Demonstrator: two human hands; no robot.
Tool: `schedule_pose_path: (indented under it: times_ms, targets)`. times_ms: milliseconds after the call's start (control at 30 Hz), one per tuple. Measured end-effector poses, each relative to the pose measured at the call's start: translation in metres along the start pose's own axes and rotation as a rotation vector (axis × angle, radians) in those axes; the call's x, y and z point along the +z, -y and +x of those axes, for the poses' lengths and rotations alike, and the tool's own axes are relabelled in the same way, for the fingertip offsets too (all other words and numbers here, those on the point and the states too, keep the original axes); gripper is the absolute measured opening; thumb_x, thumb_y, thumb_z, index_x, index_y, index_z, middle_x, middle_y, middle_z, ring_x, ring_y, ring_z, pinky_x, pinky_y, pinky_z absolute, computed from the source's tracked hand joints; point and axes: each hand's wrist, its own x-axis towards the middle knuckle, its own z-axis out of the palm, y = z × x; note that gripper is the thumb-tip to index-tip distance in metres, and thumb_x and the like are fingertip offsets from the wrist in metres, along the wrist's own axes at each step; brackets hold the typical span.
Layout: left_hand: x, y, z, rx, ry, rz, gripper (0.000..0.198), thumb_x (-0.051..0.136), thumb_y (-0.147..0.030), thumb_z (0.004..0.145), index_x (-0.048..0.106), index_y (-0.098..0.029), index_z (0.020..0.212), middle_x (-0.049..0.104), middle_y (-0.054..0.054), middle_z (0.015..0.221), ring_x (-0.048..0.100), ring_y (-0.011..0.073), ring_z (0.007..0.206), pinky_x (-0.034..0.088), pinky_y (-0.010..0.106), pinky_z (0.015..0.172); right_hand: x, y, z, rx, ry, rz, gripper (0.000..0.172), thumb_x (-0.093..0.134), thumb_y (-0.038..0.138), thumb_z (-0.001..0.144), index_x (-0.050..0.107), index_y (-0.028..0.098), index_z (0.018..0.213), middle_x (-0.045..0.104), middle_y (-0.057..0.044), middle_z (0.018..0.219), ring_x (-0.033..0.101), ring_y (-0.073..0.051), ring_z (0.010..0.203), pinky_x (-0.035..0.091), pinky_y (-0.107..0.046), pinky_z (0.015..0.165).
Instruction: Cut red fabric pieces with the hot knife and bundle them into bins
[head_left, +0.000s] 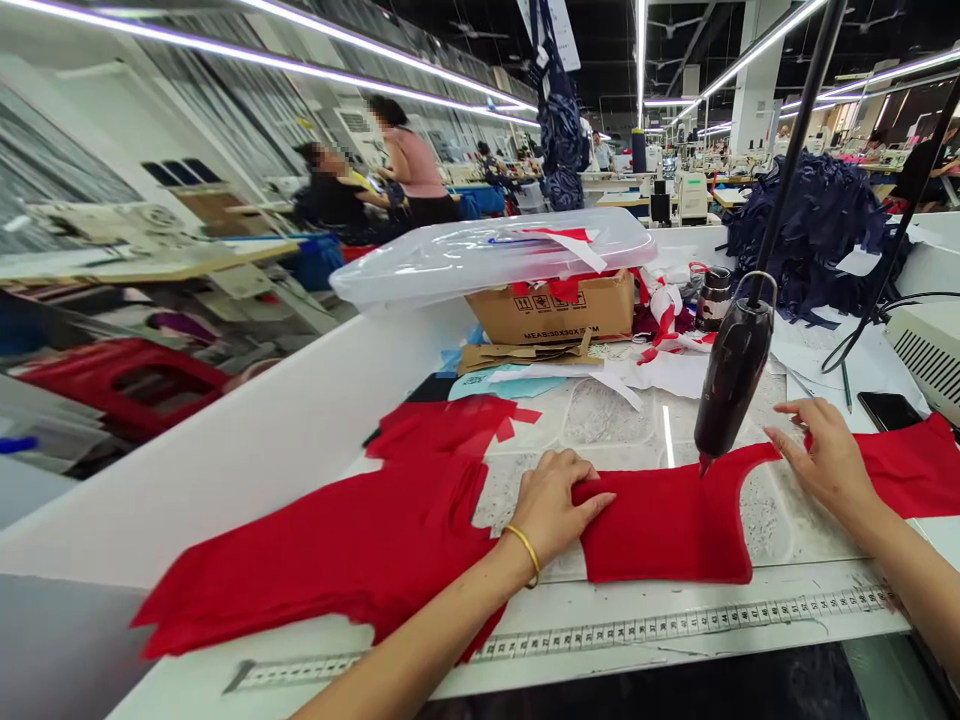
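A red fabric piece [667,530] with a curved right edge lies flat on the worktable. My left hand [551,505] is closed at its upper left corner, thumb and forefinger on the cloth. Close to the upper right corner of that piece, my right hand [821,455] has its thumb and forefinger apart, with nothing visible between them. A black hanging tool [735,370] with a pointed tip comes down between my hands, its tip at the cloth's upper edge. Left of my left hand is a stack of red fabric pieces [315,540]; more red fabric [911,465] lies beyond my right wrist.
A printed measuring tape [637,625] runs along the table's front edge. Behind stand a cardboard box [555,310] under a clear plastic lid [487,255], a dark jar [712,298] and a navy fabric heap [817,230]. A phone [889,411] lies right. Other people work farther back.
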Motion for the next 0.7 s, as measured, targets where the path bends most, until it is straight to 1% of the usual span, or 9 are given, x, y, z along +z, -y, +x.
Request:
schedule_pose_path:
  times_ms: [67,133,200,267,367,433,500,600,700]
  targets:
    - [0.002,-0.001,-0.005,0.018,-0.072,-0.014,0.015,0.065,-0.036,0.079,0.063,-0.022,0.084,0.064,0.006,0.095,0.053,0.0282,0.097,0.044,0.043,0.081,-0.008,0.019,-0.001,-0.035,-0.068,0.155,0.039,0.053,0.055,0.089,0.059,0.022,0.108,0.065,-0.010,0.104,0.062,-0.024,0.091,0.052,-0.041,0.078]
    - [0.006,-0.007,-0.012,0.073,-0.159,-0.039,0.020,0.063,-0.035,0.081,0.063,-0.022,0.096,0.063,0.008,0.105,0.053,0.0292,0.102,0.046,0.046,0.085,-0.011,0.044,-0.002,-0.098,-0.061,0.333,0.045,0.053,0.055,0.090,0.052,0.023,0.122,0.063,-0.011,0.117,0.062,-0.024,0.100,0.052,-0.042,0.086]
    - [0.013,-0.017,-0.019,0.181,-0.201,-0.079,0.022,0.059,-0.032,0.084,0.061,-0.021,0.103,0.061,0.009,0.112,0.054,0.0293,0.106,0.047,0.048,0.090,-0.007,0.071,-0.002,-0.176,-0.056,0.445,0.061,0.061,0.058,0.084,0.044,0.024,0.132,0.059,-0.013,0.126,0.060,-0.025,0.110,0.051,-0.044,0.092]
    - [0.022,-0.030,-0.025,0.314,-0.175,-0.131,0.021,0.055,-0.027,0.087,0.060,-0.021,0.106,0.062,0.010,0.115,0.055,0.0285,0.110,0.048,0.048,0.094,0.002,0.094,-0.001,-0.192,-0.047,0.506,0.072,0.071,0.056,0.076,0.041,0.024,0.133,0.059,-0.013,0.125,0.060,-0.026,0.111,0.052,-0.044,0.091]
    - [0.034,-0.051,-0.029,0.472,-0.093,-0.183,0.025,0.051,-0.023,0.091,0.059,-0.020,0.114,0.062,0.011,0.122,0.056,0.0267,0.116,0.048,0.047,0.102,0.015,0.114,0.002,-0.100,-0.024,0.585,0.050,0.067,0.039,0.079,0.046,0.023,0.122,0.066,-0.008,0.105,0.064,-0.021,0.088,0.055,-0.039,0.079]
    - [0.041,-0.064,-0.028,0.541,-0.037,-0.176,0.031,0.050,-0.025,0.093,0.056,-0.018,0.123,0.060,0.013,0.130,0.054,0.0267,0.123,0.046,0.047,0.107,0.017,0.116,0.005,-0.031,-0.025,0.603,0.033,0.062,0.031,0.080,0.050,0.022,0.109,0.066,-0.004,0.091,0.062,-0.017,0.074,0.054,-0.035,0.069]
    - [0.047,-0.077,-0.025,0.598,0.036,-0.131,0.042,0.050,-0.031,0.095,0.051,-0.013,0.133,0.054,0.016,0.141,0.047,0.0284,0.134,0.041,0.048,0.114,0.015,0.109,0.007,0.005,-0.052,0.600,0.025,0.061,0.030,0.079,0.052,0.022,0.100,0.064,-0.001,0.084,0.058,-0.015,0.066,0.051,-0.032,0.062]
    - [0.056,-0.097,-0.017,0.662,0.159,-0.047,0.063,0.050,-0.047,0.096,0.041,-0.006,0.143,0.039,0.020,0.154,0.030,0.0308,0.147,0.032,0.047,0.120,0.006,0.089,0.011,0.045,-0.135,0.541,0.024,0.062,0.033,0.079,0.052,0.022,0.097,0.061,-0.001,0.081,0.055,-0.015,0.063,0.048,-0.032,0.056]
    - [0.064,-0.115,-0.007,0.679,0.218,-0.012,0.075,0.044,-0.057,0.095,0.035,-0.004,0.147,0.030,0.021,0.158,0.019,0.0296,0.150,0.026,0.044,0.123,-0.001,0.067,0.019,0.049,-0.226,0.436,0.027,0.062,0.038,0.081,0.052,0.022,0.101,0.059,0.000,0.079,0.055,-0.016,0.064,0.048,-0.032,0.057]
